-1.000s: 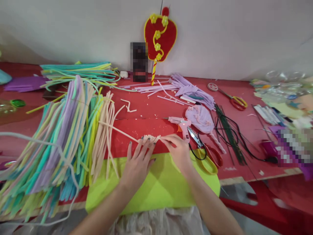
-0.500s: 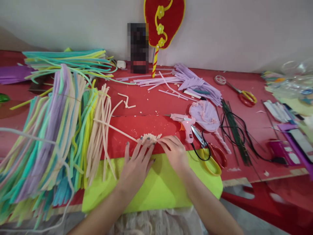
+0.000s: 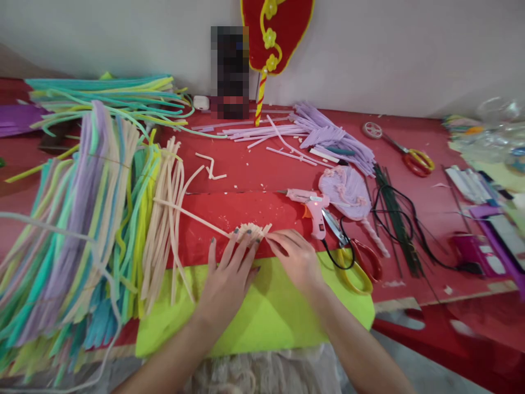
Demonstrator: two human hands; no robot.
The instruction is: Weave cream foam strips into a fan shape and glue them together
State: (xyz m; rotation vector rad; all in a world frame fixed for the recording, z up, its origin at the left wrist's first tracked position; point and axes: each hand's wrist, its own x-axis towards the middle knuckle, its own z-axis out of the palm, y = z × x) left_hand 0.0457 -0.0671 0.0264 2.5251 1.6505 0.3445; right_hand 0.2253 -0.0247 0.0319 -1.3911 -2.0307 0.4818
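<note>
A small piece made of cream pipe cleaners (image 3: pixel 249 229) lies side by side on the red mat, partly hidden under my fingers. My left hand (image 3: pixel 230 269) is laid flat over it with the fingers spread, pressing it down. My right hand (image 3: pixel 296 256) pinches at its right edge; the fingertips cover what they grip there. One long cream pipe cleaner (image 3: pixel 192 214) runs from the bundle at left to my left fingertips. A pink glue gun (image 3: pixel 314 210) lies just beyond my right hand, beside scissors with red and yellow handles (image 3: pixel 356 273).
Bundles of coloured pipe cleaners (image 3: pixel 77 219) fill the left side. A lilac fan (image 3: pixel 346 191), lilac pipe cleaners (image 3: pixel 315 123), a black cable (image 3: pixel 422 246) and more scissors (image 3: pixel 417 163) lie at right. A red fan (image 3: pixel 279 33) and a blurred-out phone (image 3: pixel 230 71) stand at the back.
My hands stay almost in place, with the right hand shifting very slightly to the right. The camera view has tilted a little.
</note>
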